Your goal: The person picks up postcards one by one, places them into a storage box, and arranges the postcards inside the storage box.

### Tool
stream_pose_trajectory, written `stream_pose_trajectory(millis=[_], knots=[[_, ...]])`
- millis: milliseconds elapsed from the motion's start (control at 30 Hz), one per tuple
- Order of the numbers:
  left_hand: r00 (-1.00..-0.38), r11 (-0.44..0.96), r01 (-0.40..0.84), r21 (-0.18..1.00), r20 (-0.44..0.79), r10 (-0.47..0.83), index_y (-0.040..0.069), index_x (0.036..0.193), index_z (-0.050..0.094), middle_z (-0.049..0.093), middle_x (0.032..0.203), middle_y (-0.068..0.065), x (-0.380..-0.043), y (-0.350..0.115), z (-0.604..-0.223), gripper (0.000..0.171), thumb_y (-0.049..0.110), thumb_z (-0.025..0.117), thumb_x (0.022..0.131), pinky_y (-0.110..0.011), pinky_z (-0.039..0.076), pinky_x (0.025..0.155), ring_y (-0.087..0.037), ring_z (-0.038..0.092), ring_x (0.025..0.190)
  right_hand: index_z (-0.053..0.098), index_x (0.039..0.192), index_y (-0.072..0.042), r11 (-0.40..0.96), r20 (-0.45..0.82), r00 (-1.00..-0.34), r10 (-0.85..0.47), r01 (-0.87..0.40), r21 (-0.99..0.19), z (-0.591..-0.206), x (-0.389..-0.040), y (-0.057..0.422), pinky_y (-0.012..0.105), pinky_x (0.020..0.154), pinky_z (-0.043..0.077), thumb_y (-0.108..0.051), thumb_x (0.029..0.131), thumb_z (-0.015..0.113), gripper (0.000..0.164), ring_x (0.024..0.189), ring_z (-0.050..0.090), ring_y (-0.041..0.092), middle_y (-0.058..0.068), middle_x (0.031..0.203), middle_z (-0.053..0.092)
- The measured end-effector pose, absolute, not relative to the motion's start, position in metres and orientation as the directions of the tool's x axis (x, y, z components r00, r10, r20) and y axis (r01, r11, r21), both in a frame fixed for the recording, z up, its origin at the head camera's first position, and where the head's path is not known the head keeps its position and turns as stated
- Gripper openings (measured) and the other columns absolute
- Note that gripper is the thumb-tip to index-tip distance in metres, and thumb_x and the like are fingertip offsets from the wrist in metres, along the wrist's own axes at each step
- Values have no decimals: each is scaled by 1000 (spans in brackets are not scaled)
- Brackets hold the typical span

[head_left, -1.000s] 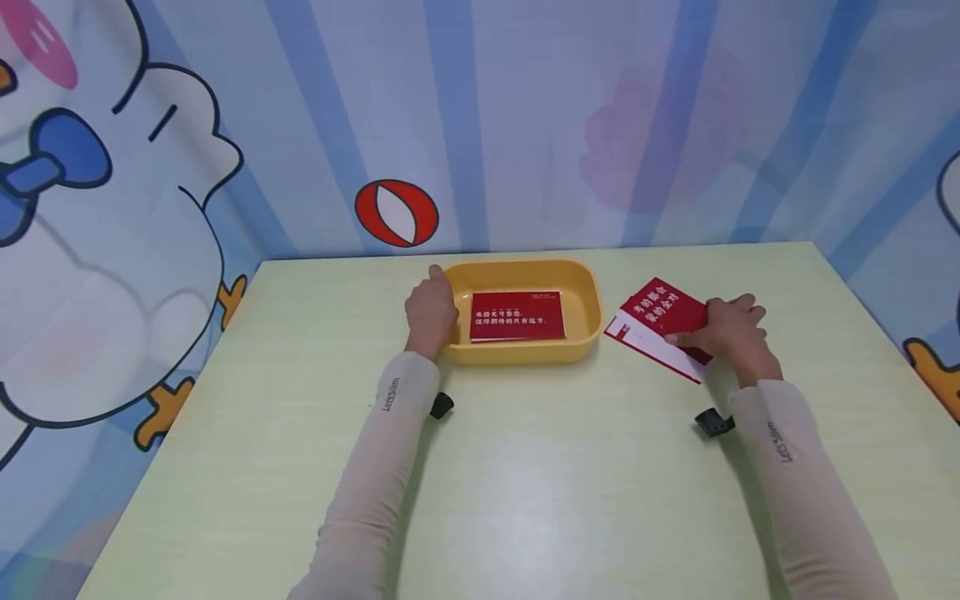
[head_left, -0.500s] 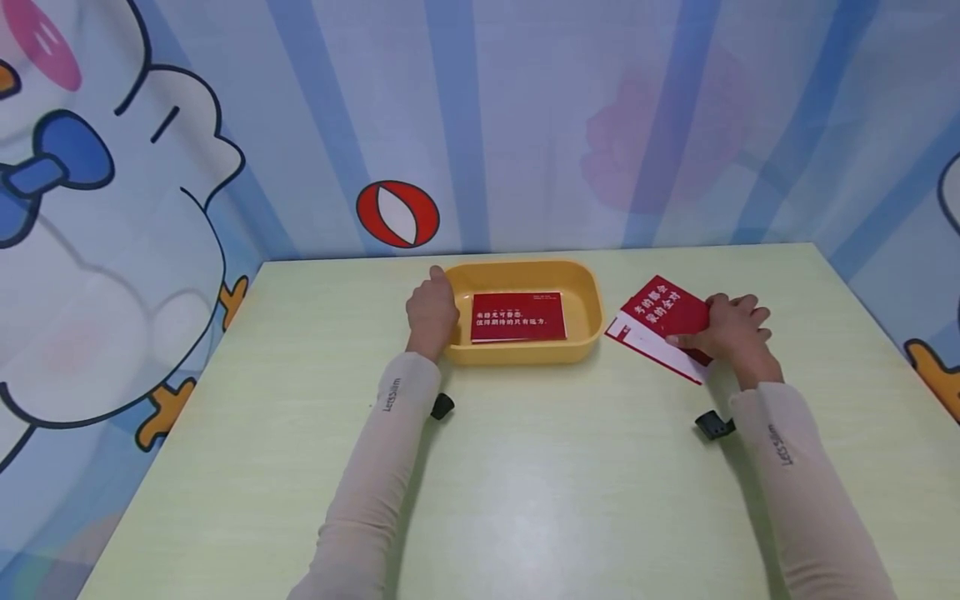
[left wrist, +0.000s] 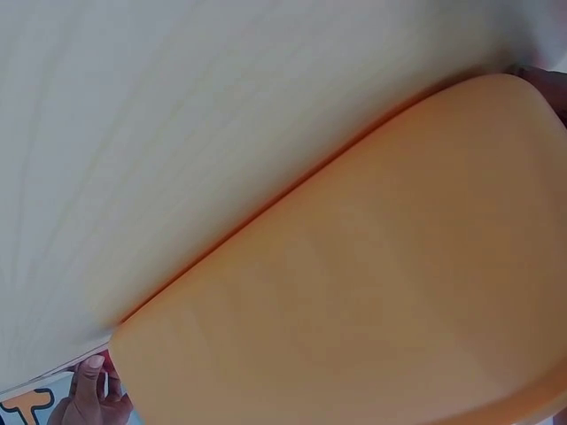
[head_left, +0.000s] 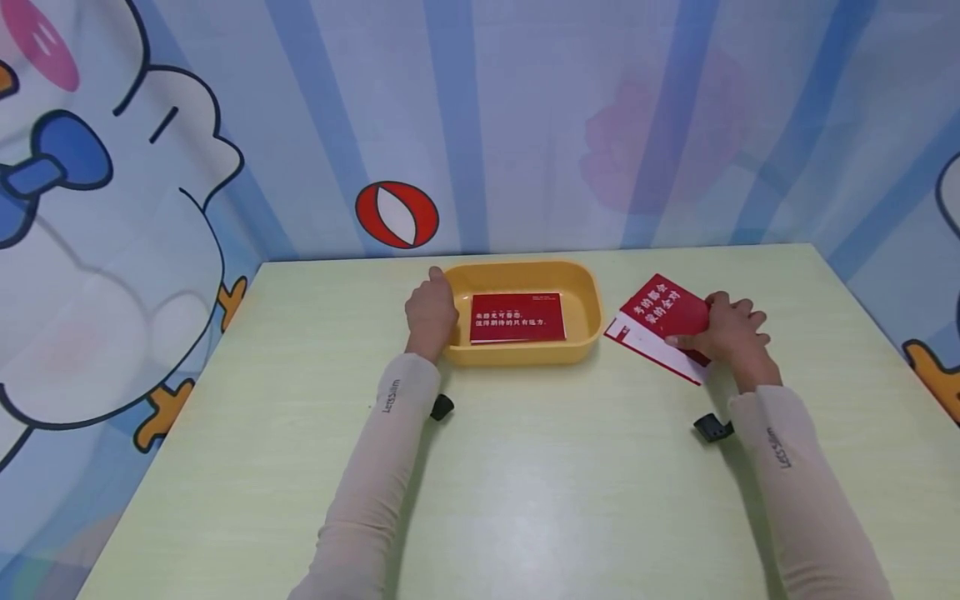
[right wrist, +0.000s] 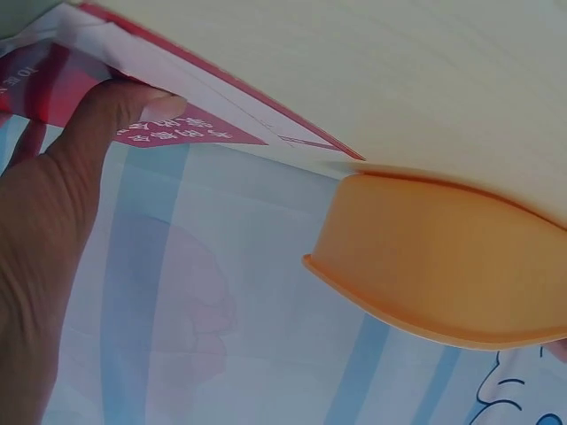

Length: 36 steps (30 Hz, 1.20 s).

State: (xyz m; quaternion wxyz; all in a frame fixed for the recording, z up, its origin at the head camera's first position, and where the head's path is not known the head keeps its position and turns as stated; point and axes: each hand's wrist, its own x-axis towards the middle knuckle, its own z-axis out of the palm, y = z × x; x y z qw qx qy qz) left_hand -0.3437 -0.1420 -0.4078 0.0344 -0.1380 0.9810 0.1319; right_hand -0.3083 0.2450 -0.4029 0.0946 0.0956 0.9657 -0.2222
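My left hand [head_left: 431,314] grips the left end of a yellow plastic tray [head_left: 525,356] near the back of the table. A red card with white lettering [head_left: 517,317] lies flat in the tray. Right of it, my right hand [head_left: 731,335] pinches a red card with large white characters [head_left: 648,300], thumb across its face and fingers at the far edge. Under that card, a white card with a red border [head_left: 660,350] shows, set at a slant. In the right wrist view the thumb [right wrist: 164,108] presses on the red card.
The pale green table [head_left: 517,475] meets a cartoon-printed backdrop [head_left: 510,125] behind the tray. Black wrist cameras [head_left: 442,407] hang under both sleeves, close over the table.
The top red card under my right hand has shifted very slightly up and away. My left hand and the tray stay where they were.
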Motion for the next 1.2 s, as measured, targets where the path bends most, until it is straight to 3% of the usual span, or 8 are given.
stream_pose_trajectory(millis=[433,900,1200], knots=[[-959,926,-282,252,-107,-263,6,131,36,64,112,-13,-338,-140,-405,45,16,61,95,-40,57,93,-25,64,98,15,144,11,882,-216,-965,148,227,-412,-407,-308,245,72,100,33,-26,81,75,94,125,20,57,42,133,23],[-961,929,-276,247,-73,-266,5,126,39,66,110,-13,-343,-142,-408,40,16,60,94,-42,58,88,-28,68,100,17,145,6,863,-174,-971,163,226,-452,-407,-308,246,67,91,45,-24,78,76,95,127,12,59,43,137,13],[-957,926,-290,242,-90,-276,6,131,37,66,112,-13,-344,-141,-408,45,16,61,94,-41,57,90,-26,67,100,9,150,-2,808,-240,-958,160,266,-525,-411,-308,253,70,92,45,-27,79,76,101,125,21,59,41,138,15]])
